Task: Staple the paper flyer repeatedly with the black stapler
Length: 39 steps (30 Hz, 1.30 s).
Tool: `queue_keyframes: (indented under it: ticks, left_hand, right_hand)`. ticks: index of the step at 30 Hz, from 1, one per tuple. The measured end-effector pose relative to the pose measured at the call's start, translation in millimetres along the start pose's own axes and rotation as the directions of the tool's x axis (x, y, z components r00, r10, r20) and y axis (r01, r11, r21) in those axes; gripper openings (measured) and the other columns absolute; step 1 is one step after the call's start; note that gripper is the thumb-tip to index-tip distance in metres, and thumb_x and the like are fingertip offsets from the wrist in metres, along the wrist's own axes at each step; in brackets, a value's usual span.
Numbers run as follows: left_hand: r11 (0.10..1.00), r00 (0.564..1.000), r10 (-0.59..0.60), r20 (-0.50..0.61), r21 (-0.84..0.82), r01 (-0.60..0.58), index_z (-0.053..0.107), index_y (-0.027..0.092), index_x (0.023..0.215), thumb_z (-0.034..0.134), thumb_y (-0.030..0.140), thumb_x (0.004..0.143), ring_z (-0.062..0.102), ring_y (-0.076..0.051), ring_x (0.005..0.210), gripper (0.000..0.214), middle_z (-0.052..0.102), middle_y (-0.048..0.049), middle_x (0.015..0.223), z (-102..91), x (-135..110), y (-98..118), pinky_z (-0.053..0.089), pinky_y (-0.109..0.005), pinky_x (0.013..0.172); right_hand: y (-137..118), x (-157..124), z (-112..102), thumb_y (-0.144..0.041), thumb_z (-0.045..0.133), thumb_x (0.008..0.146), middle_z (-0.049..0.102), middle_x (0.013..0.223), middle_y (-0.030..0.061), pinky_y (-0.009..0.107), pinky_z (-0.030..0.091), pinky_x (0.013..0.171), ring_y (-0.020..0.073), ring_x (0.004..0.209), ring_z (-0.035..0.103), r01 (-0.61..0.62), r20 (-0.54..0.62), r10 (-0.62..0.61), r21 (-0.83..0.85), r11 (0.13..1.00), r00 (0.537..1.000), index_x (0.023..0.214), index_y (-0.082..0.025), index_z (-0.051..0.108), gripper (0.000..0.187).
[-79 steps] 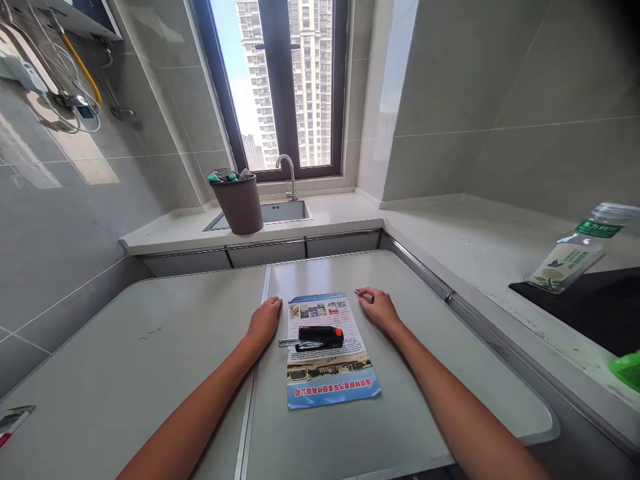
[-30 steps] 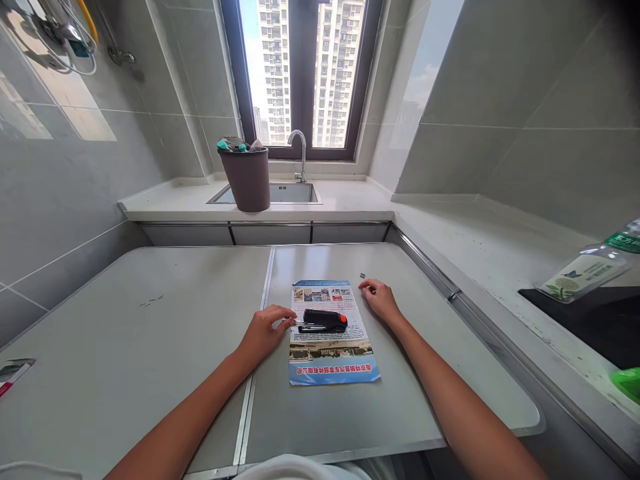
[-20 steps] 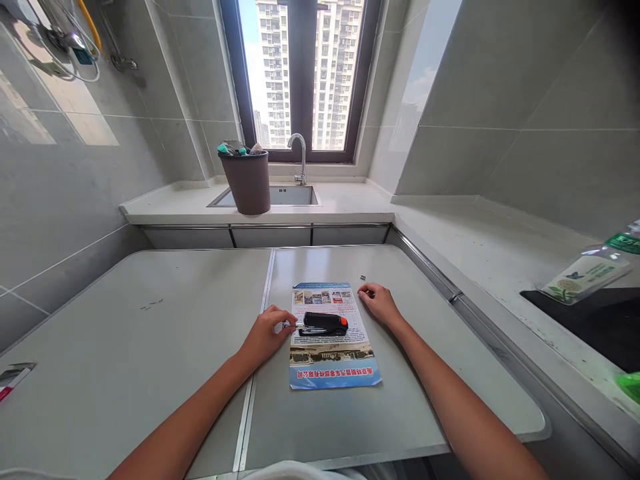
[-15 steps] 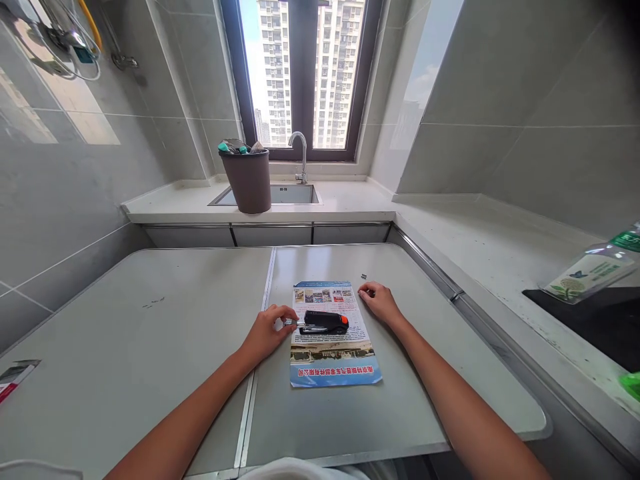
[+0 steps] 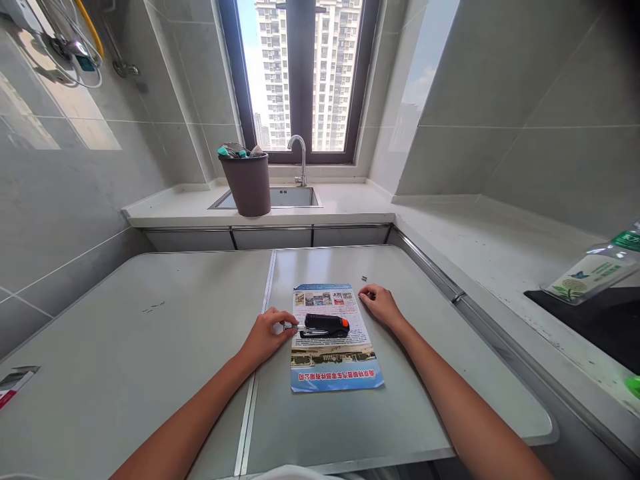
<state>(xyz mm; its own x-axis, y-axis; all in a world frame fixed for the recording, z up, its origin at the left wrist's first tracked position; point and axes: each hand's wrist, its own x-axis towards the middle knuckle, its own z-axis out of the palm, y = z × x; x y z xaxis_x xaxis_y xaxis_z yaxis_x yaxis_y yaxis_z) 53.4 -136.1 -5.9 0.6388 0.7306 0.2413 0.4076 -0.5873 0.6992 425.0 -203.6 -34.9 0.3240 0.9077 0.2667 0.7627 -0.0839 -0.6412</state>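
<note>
Stapler (image 5: 326,325), black with an orange end, lies crosswise on a flyer (image 5: 336,373) on the tabletop (image 5: 400,413), immediately right of the left grip (image 5: 269,333), which pinches its metal nose, apparently to steady it. Right grip (image 5: 381,307) rests loosely open on the flyer's far corner, likely pinning the sheet flat.

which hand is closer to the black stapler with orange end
Left. The left hand is at the metal tip of the black, orange-ended stapler; the right hand rests apart, by the far corner of the printed flyer.
</note>
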Motion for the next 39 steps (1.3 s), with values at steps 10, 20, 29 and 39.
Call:
queue_keyframes:
  ticks: [10,20,29,39]
  left_hand:
    - [0.981,0.977,0.167,0.130,0.078,-0.178,0.081,0.030,0.098,0.074,0.030,0.090,0.069,-0.023,0.098,0.011,0.080,-0.0009,0.105,-14.0,3.9,-3.9,0.051,-0.039,0.093]
    - [0.926,0.931,0.276,0.239,0.195,-0.324,0.075,0.027,0.113,0.058,0.020,0.099,0.073,-0.021,0.097,0.023,0.081,-0.0025,0.106,-33.3,6.4,-14.8,0.046,-0.037,0.093]
    - [0.924,0.927,0.330,0.179,0.141,-0.356,0.070,0.028,0.118,0.065,0.032,0.098,0.070,-0.021,0.097,0.021,0.079,-0.0024,0.104,-12.6,6.1,-8.6,0.045,-0.037,0.095]
    - [0.941,0.946,0.301,0.123,0.123,-0.315,0.068,0.025,0.109,0.067,0.026,0.095,0.066,-0.020,0.089,0.014,0.074,-0.0016,0.096,2.2,-1.2,11.8,0.047,-0.036,0.090]
  right_hand:
    - [2.9,-0.2,2.4,-0.031,0.056,0.085,0.073,0.087,0.0044,0.033,0.047,0.076,0.0208,0.079,0.064,0.012,0.000,-0.012,0.015,1.000,1.000,0.083,-0.022,0.074,0.020]
    - [-70.1,-25.3,-12.4,-0.047,0.056,0.100,0.071,0.105,0.0073,0.033,0.052,0.079,0.0207,0.090,0.064,0.337,0.150,-0.400,0.327,0.883,0.904,0.106,-0.022,0.071,0.029]
    - [-114.2,-60.9,33.4,-0.026,0.069,0.093,0.070,0.111,0.0086,0.040,0.052,0.091,0.0251,0.102,0.062,0.489,0.258,-0.570,0.317,0.813,0.780,0.127,-0.023,0.060,0.035]
    - [-122.2,-70.5,27.5,-0.030,0.067,0.095,0.073,0.106,0.0084,0.039,0.052,0.084,0.0252,0.095,0.063,0.571,0.213,-0.656,0.347,0.744,0.725,0.129,-0.025,0.062,0.035]
